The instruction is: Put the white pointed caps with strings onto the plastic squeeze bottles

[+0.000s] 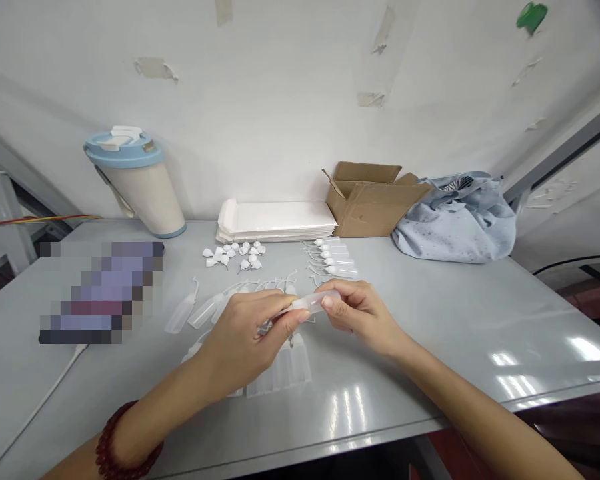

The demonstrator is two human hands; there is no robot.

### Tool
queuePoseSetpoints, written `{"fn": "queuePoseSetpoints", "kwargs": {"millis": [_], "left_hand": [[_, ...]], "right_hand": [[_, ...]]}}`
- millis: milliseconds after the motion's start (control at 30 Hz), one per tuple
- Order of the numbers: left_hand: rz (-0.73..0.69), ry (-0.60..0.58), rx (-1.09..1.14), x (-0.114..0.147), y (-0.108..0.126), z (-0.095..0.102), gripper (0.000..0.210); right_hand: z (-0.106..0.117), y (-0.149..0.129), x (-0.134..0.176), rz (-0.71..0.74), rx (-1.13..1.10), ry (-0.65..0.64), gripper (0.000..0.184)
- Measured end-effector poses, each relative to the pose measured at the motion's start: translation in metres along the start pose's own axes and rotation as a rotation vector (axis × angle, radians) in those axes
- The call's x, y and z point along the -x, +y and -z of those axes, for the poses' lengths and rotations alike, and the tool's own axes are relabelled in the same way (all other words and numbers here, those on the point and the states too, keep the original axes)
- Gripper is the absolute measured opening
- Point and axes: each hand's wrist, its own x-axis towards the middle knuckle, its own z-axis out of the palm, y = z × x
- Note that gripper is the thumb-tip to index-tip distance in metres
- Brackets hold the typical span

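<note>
Between my two hands, just above the table, is a small translucent plastic bottle (316, 300) lying on its side. My left hand (253, 333) pinches its neck end, and that end is partly covered by my fingers. The body end sits in the closed fingers of my right hand (360, 313). Under and behind my left hand lie several similar bottles (183, 313) with thin curved tips, some of them hidden. Further back, a short row of bottles with white caps (341, 272) points to the right. Several loose white caps (225, 253) are scattered left of that row.
A stack of white envelopes (280, 217) and an open cardboard box (380, 203) stand against the wall, with a grey-blue cloth (460, 223) to their right. At left are a tumbler with a blue lid (145, 180) and a blurred-out device (103, 293) with a white cable (45, 403).
</note>
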Motion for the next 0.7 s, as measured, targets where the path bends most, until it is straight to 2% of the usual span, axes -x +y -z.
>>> {"fn": "queuePoseSetpoints", "kwargs": {"millis": [200,333,433,533,700], "left_hand": [[-0.119,0.059,-0.142,0.001,-0.007,-0.004,0.027],[-0.107,0.061,-0.150,-0.002,-0.014,-0.004,0.019],[-0.059,0.060,-0.181,-0.007,-0.027,0.002,0.021],[0.000,0.097,-0.314,-0.013,-0.045,0.012,0.026],[0.011,0.119,-0.511,-0.019,-0.071,0.027,0.031]], "right_hand": [[-0.001,0.000,0.000,-0.083,-0.046,0.000,0.034],[-0.003,0.000,-0.001,-0.103,0.018,0.048,0.034],[0.001,0.001,-0.005,-0.058,0.131,0.145,0.032],[0.009,0.001,-0.009,-0.028,0.215,0.280,0.030],[0.027,0.001,-0.015,-0.012,0.303,0.480,0.029]]}}
